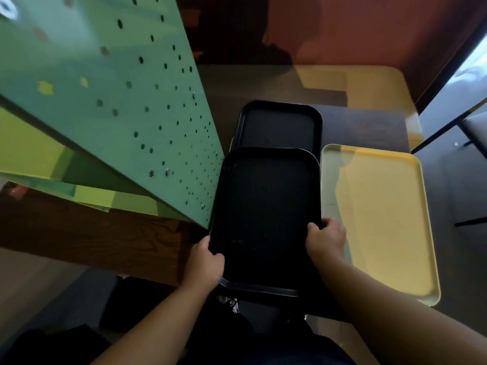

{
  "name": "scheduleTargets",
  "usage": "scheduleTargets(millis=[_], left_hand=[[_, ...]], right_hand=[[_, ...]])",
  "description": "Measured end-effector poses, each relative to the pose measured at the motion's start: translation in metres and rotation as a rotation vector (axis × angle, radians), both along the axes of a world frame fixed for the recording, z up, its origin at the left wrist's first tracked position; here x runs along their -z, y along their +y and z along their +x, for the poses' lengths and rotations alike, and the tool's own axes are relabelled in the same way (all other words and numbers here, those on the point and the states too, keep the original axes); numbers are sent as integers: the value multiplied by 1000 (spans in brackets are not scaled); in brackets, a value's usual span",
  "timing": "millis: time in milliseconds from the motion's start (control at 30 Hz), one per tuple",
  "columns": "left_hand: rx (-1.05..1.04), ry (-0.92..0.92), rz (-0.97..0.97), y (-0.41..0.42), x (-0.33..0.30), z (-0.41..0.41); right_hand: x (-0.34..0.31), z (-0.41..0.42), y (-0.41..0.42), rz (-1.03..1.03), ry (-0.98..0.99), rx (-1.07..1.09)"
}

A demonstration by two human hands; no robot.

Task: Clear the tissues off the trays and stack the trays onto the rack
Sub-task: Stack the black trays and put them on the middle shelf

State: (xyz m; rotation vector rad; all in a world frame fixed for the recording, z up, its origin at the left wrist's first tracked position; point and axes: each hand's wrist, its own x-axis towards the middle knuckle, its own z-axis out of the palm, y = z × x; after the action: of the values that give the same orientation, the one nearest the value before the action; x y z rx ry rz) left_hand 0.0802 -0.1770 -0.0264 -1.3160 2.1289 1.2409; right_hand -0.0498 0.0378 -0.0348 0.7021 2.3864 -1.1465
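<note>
Hands: the left hand [204, 262] and the right hand [326, 239] are both closed on the near black tray [263, 219], 1 on each long side.
Near tray: it is lifted a bit and its far end covers part of the far black tray [279, 127].
Long side: it runs away from the person, so the short end leads.
Yellow tray [382, 219]: it lies flat on the surface [369, 122], just right of the held tray, closer to the right hand.
Rack [118, 106]: the green wall with holes stands to the left, touching or almost touching the held tray.
Tissues: I see 0 on these 3 trays.
Next move: I think the tray must swing left, and the left hand leads.
</note>
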Motion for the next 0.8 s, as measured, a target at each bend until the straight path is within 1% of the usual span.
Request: scheduleTargets(millis=[100,200,267,400,533,600,667,733,800], left_hand=[[39,-46,-16,-7,-1,-7],[14,-72,-69,-6,-6,-14],[-55,-32,-90,-1,-12,-16],[-226,51,-64,15,-28,-13],[-336,128,-93,34,-38,-15],[-352,170,-97,45,-45,-23],[-354,204,-93,54,-52,-33],[-347,230,-82,57,-56,-43],[-320,214,-73,55,-59,-56]], right_hand=[[-7,6,-8,-25,-46,-1],[-13,4,-10,-83,-78,50],[-14,-1,-7,-115,-100,82],[-20,-5,8,-218,-112,126],[-32,-14,31,-383,-112,150],[-40,-21,45,-490,-141,133],[-43,-30,56,-551,-165,132],[-45,-41,63,-548,-159,149],[-51,-53,62,-500,-126,150]])
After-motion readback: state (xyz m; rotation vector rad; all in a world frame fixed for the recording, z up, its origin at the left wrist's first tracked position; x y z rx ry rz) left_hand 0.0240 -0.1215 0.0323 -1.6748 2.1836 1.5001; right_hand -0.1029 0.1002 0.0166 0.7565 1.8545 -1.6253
